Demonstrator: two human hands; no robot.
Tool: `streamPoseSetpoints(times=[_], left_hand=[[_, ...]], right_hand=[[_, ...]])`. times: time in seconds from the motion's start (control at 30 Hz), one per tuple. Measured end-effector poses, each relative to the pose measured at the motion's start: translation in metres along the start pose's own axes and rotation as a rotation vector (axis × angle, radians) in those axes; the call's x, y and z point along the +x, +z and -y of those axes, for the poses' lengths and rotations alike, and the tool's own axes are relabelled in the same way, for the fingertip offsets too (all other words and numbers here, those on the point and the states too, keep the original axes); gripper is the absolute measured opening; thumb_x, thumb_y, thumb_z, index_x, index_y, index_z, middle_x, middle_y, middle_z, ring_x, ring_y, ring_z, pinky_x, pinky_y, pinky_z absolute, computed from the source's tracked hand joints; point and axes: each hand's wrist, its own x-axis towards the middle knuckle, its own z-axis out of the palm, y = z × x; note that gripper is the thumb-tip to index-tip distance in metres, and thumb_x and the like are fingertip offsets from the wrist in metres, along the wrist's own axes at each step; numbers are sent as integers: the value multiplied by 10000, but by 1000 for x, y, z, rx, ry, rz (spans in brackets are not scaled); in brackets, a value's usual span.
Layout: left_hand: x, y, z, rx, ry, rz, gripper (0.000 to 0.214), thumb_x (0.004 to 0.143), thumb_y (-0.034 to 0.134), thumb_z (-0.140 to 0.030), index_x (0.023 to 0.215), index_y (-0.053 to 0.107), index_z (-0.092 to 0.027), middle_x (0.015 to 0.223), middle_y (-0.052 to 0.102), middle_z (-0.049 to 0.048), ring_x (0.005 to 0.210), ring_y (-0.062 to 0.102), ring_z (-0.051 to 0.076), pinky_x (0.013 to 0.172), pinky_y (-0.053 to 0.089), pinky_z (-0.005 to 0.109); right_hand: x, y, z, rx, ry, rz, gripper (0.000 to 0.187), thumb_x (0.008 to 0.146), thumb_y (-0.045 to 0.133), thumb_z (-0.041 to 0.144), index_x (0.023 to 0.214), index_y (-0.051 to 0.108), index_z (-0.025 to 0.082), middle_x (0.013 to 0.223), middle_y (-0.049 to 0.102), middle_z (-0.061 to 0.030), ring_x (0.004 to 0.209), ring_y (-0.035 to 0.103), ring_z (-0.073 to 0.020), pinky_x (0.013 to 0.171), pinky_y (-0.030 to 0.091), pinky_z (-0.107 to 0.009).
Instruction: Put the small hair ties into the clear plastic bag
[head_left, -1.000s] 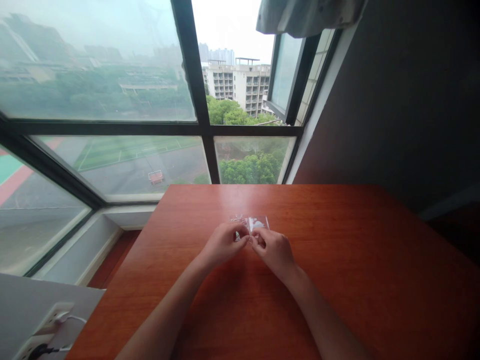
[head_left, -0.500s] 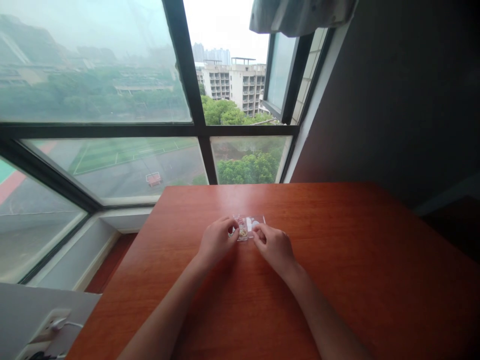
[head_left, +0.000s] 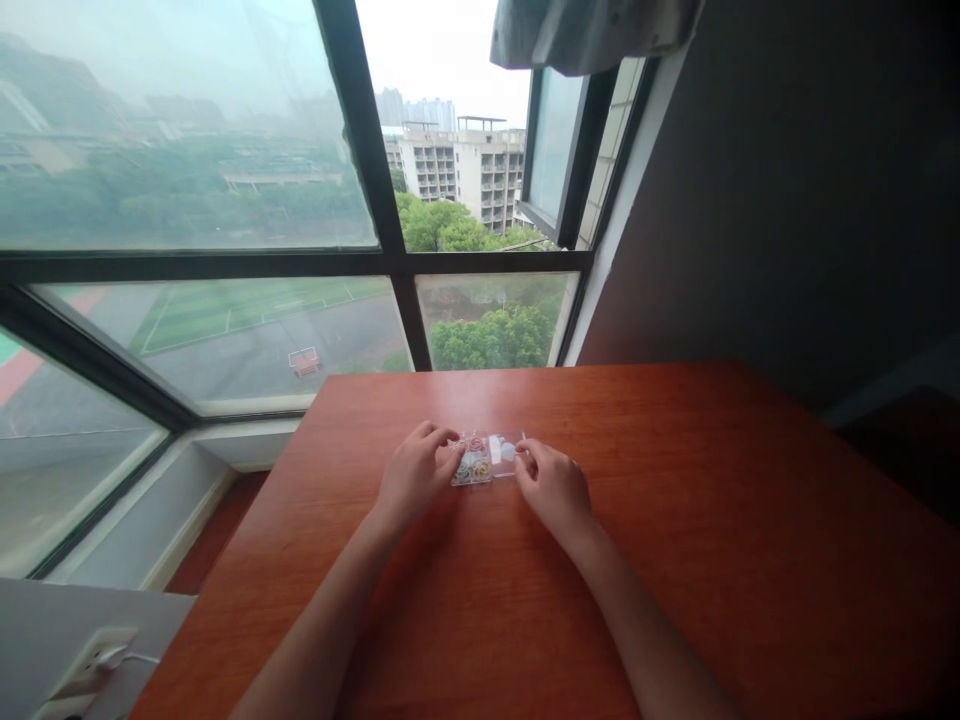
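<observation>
On the table lies a small clear plastic box [head_left: 472, 470], its hinged lid [head_left: 498, 466] folded open flat to the right. Small compartments in the box hold loops or bands that look pink, yellow and pale grey-green. A white patch and a pale round spot show on the lid. My left hand [head_left: 416, 472] grips the left side of the box, thumb and forefinger at its edge. At the lid's right edge, my right hand [head_left: 553, 487] has thumb and forefinger pinched, the other fingers curled under.
The reddish-brown wooden table [head_left: 480, 610] spreads out around both forearms. Beyond its far edge stand dark-framed windows [head_left: 405, 262], one pane swung open. A dark wall [head_left: 750, 220] rises on the right. At lower left a white plug [head_left: 112, 657] sits in a wall socket.
My left hand has drawn back leftward, uncovering more of the box's compartments. My right hand has shifted slightly right, to the lid's outer edge. The view has moved a little.
</observation>
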Motion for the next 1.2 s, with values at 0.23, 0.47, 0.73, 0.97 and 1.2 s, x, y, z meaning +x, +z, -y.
streamPoseSetpoints(times=[0.23,0.47,0.73,0.97,1.2], left_hand=[[5,2,33,-191,49,142,646,713,687,-531,1236,548,-179,1117,552,111,1011,590,263,876,492,380],[1,7,27,-69,102,180,622,655,767,-409,1203,566,-194,1133,551,112,1045,538,288,914,457,409],[-1,10,19,-73,105,151,585,665,772,-384,1173,552,-195,1102,553,102,1033,527,273,884,446,377],[-5,17,11,-78,114,138,583,685,758,-413,1187,535,-217,1109,545,95,1026,525,267,872,437,371],[-7,23,2,-47,118,107,566,697,736,-457,1157,520,-205,1105,546,95,1026,525,268,884,427,375]], right_hand=[[5,8,-16,-114,2,-87,285,846,546,307,1093,629,190,1110,609,-126,1031,518,-266,861,414,-362],[0,17,-14,-166,-9,4,306,872,507,320,1108,613,155,1310,515,-181,1225,429,-314,979,352,-466],[1,21,-16,102,-72,-51,484,839,527,299,1290,465,136,1266,554,-163,1184,502,-275,1001,413,-425],[-7,20,1,304,-139,16,651,833,547,277,1420,285,173,1310,543,-139,1165,551,-245,975,467,-391],[-8,21,5,197,-287,11,496,807,540,193,1301,491,181,1299,523,-123,1222,471,-254,1061,394,-419]])
